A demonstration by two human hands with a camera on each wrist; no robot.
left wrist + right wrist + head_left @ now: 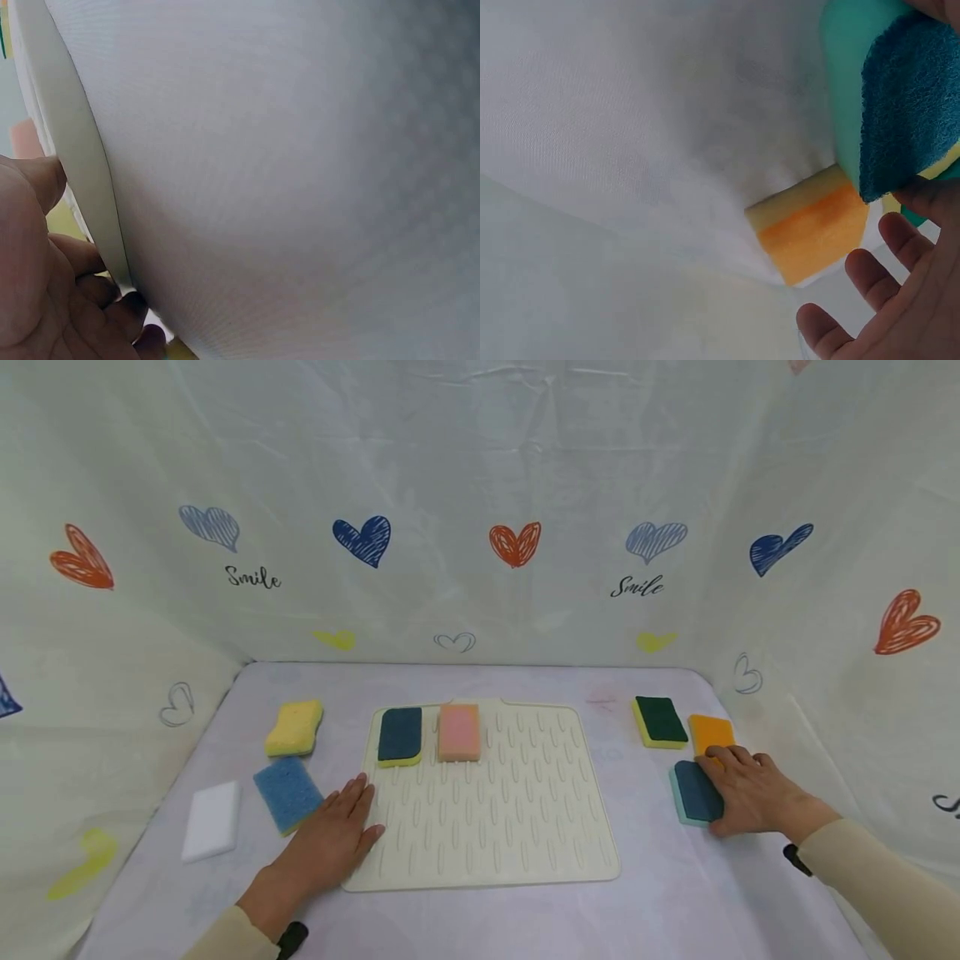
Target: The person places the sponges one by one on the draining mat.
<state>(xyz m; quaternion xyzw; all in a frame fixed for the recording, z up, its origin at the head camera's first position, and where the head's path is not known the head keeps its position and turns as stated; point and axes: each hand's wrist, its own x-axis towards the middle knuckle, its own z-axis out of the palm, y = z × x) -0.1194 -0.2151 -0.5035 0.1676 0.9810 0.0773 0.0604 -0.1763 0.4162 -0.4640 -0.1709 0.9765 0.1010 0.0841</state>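
Observation:
My right hand [753, 793] is at the table's right side, its thumb and index finger at opposite ends of a sponge with a dark blue scouring face and a teal body [696, 793]. In the right wrist view, the index fingertip meets the edge of the blue scouring layer [911, 105], while the other fingers spread free. My left hand [330, 835] rests on the left edge of a cream ridged mat [525, 827], fingers extended. On the mat's upper left lie a dark blue and yellow sponge [401, 733] and a pink and orange sponge [459, 732].
Left of the mat lie a yellow sponge [294, 727], a blue sponge [288, 793] close to my left fingers, and a white sponge block [212, 821]. An orange sponge [708, 731] and a dark green and yellow one [660, 722] sit beyond my right hand.

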